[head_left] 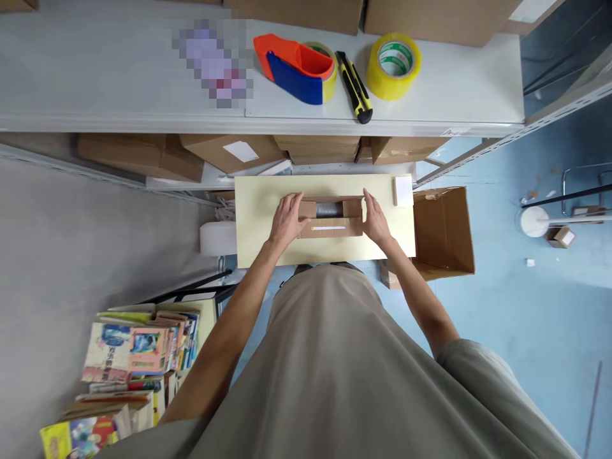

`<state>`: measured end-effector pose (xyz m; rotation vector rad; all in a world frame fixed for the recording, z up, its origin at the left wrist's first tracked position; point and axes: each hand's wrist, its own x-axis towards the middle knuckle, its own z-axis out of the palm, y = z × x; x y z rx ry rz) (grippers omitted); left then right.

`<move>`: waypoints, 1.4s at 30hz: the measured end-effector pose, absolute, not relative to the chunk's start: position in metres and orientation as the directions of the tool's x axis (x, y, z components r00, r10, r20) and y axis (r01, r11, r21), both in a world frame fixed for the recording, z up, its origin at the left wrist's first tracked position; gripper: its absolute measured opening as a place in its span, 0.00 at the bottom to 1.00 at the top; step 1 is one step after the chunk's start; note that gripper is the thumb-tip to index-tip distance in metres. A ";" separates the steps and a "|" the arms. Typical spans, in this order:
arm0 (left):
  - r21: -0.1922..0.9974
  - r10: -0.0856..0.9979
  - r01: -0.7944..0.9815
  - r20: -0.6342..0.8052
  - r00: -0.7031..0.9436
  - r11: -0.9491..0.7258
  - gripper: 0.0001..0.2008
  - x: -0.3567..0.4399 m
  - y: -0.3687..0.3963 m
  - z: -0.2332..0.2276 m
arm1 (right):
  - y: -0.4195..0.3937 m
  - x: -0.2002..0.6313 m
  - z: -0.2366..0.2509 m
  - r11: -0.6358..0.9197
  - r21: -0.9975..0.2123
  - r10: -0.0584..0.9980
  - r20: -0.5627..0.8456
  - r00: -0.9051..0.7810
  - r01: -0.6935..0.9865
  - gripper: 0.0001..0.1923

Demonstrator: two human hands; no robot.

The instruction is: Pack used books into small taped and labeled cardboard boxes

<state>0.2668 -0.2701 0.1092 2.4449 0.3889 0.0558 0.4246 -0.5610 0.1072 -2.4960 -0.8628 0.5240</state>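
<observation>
Left hand (287,220) and right hand (375,220) press the ends of a small cardboard box (329,218), flaps open, grey item inside, mid-tabletop (258,217). Open carton (444,229) sits right. Beyond, shelf (119,83) holds tape dispenser (296,67), knife (354,86), tape roll (393,65).

The person wears a loose, plain khaki-grey short-sleeved shirt filling the lower centre of the frame; forearms, left hand (287,220) and right hand (376,220) are bare.

Both arms reach forward and down, the left hand (287,220) and right hand (375,220) facing each other, palms inward, fingers extended.
</observation>
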 end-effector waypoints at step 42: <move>0.847 0.491 0.227 0.047 0.870 -0.482 0.12 0.284 -0.177 0.182 | -0.436 0.479 0.219 -0.475 -0.485 0.721 0.265 0.641 0.734 0.20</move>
